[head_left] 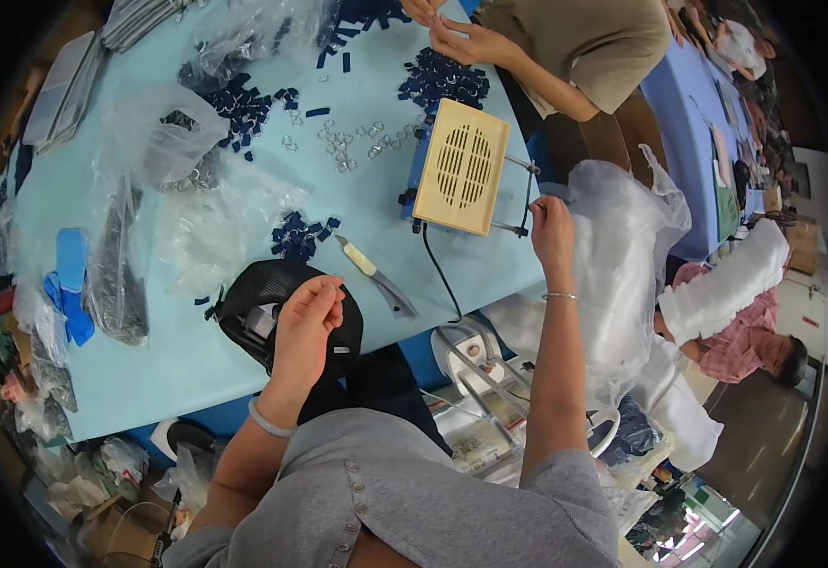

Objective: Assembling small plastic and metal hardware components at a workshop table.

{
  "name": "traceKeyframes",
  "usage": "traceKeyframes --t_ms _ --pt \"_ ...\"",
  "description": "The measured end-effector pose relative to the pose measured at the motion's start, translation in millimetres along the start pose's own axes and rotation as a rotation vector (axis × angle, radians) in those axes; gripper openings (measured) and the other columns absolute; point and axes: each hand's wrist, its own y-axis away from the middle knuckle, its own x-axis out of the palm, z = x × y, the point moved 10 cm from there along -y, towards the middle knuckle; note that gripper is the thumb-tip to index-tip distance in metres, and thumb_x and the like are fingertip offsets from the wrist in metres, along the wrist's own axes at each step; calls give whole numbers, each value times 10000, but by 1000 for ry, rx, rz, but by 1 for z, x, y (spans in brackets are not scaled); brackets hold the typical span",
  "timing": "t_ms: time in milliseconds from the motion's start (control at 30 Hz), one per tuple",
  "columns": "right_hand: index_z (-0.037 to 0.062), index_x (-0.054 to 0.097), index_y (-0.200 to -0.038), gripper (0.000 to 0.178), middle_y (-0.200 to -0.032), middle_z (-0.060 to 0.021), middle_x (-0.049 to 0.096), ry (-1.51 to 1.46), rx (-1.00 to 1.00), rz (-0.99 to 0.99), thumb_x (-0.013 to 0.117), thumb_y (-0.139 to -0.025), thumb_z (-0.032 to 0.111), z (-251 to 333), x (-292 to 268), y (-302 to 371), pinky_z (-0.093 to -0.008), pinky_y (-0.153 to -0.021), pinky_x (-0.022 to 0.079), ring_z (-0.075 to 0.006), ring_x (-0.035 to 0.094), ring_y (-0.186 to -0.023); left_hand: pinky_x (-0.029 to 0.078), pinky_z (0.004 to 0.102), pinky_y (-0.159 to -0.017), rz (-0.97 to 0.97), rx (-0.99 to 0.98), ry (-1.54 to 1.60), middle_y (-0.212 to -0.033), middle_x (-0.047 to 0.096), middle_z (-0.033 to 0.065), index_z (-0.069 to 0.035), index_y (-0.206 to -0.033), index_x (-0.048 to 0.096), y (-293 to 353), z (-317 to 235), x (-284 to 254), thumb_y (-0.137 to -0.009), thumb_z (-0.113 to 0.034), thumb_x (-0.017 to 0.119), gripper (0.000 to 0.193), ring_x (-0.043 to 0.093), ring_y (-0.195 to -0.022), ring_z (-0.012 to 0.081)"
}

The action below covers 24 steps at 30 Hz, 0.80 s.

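Your left hand (308, 317) is over a black bag (255, 282), right hand (552, 235) near a yellow box (462, 167); I can't tell their grip.

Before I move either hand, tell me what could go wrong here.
The black cord runs from the cream-grilled device to the near edge of the table; snagging it might drag the device.
The cream-handled tool lies beside the black pouch, near the left hand; if its tapered grey end is sharp, it could nick you.
The pouch sits at the edge, so a bump might knock it off.
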Motion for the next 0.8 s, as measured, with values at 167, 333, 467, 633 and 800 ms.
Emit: traceKeyframes --t_ms 167,333,467,633,800 --pt "32 535 -837 76 -805 -141 575 5 -5 42 579 -821 92 -1 6 -1 -415 -662 440 -342 551 -757 388 193 -634 0 -11 5 -845 557 7 -12 -1028 576 -1 4 0 -913 -143 527 181 470 -693 52" --pt "31 530 -827 70 -801 -144 573 27 -48 47 575 -821 84 -1 7 1 -421 -660 439 -343 552 -760 388 190 -636 5 -25 8 -846 554 4 -13 -1031 576 0 8 3 -918 -145 518 183 469 -698 51" --pt "32 528 -832 62 -802 -143 572 39 -62 59 571 -819 75 1 6 1 -416 -664 440 -342 551 -762 387 191 -638 5 -26 0 -848 553 4 -14 -1031 576 -1 10 1 -918 -151 520 187 469 -699 50" --pt "33 523 -841 61 -804 -141 571 86 -100 69 567 -812 65 8 4 0 -405 -670 442 -333 550 -760 386 194 -638 11 -25 3 -850 554 3 -15 -1029 577 -2 9 4 -914 -155 526 188 468 -699 50" --pt "37 526 -836 60 -795 -136 566 73 -113 46 569 -809 67 15 3 -2 -403 -671 442 -328 549 -755 386 193 -637 6 -25 6 -845 556 2 -15 -1025 577 -4 10 2 -914 -154 526 186 469 -697 50"
